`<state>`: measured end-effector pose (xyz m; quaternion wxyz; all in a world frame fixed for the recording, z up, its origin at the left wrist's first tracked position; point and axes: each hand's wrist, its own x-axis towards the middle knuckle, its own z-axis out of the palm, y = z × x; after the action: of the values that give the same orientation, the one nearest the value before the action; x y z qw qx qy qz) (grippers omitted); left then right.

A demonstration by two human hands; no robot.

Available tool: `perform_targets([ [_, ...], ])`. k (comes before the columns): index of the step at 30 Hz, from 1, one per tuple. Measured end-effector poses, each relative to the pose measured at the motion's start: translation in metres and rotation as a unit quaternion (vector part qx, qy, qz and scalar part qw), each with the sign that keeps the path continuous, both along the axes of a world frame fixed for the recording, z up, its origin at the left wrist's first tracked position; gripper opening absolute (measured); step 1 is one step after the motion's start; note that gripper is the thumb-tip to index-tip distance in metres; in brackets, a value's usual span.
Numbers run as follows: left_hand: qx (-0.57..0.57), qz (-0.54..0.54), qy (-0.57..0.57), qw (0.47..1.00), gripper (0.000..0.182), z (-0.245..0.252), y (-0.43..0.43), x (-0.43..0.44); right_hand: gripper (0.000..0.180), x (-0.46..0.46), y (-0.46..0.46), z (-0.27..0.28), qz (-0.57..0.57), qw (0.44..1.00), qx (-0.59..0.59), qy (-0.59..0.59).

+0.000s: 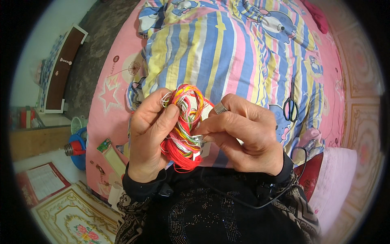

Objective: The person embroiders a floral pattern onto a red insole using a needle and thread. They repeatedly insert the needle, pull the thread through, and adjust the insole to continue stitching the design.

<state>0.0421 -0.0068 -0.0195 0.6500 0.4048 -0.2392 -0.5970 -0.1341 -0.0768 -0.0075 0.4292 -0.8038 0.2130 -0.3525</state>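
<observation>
My left hand holds a looped bundle of embroidery thread in red, yellow, green, pink and white, its thumb pressed on the upper loop. The red strands hang below the palm. At the bundle's right side, my right hand has its thumb and index finger pinched on a pale strand; a metal thimble ring is on one finger. Behind the thread, partly hidden, is a pale piece with a red edge. Whether a needle is in the fingers cannot be told.
A striped quilt covers much of the bed with its pink sheet. Dark-handled scissors lie on the quilt at right. A long flat packet lies at left. A black cable crosses my lap.
</observation>
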Motion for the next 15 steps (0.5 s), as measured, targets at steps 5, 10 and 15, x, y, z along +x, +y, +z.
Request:
perform_targets([
  [5, 0.004, 0.007, 0.003, 1.000, 0.018, 0.000, 0.001, -0.002, 0.021, 0.001, 0.002, -0.005, -0.003, 0.999, 0.006, -0.049],
  [10, 0.001, -0.004, 0.015, 1.000, 0.019, -0.002, 0.002, 0.000, 0.017, 0.002, -0.001, -0.009, 0.020, 0.998, 0.004, -0.067],
  [15, -0.014, -0.026, -0.007, 1.000, 0.020, -0.013, 0.003, 0.002, 0.017, 0.002, 0.000, -0.008, 0.021, 0.991, 0.086, -0.105],
])
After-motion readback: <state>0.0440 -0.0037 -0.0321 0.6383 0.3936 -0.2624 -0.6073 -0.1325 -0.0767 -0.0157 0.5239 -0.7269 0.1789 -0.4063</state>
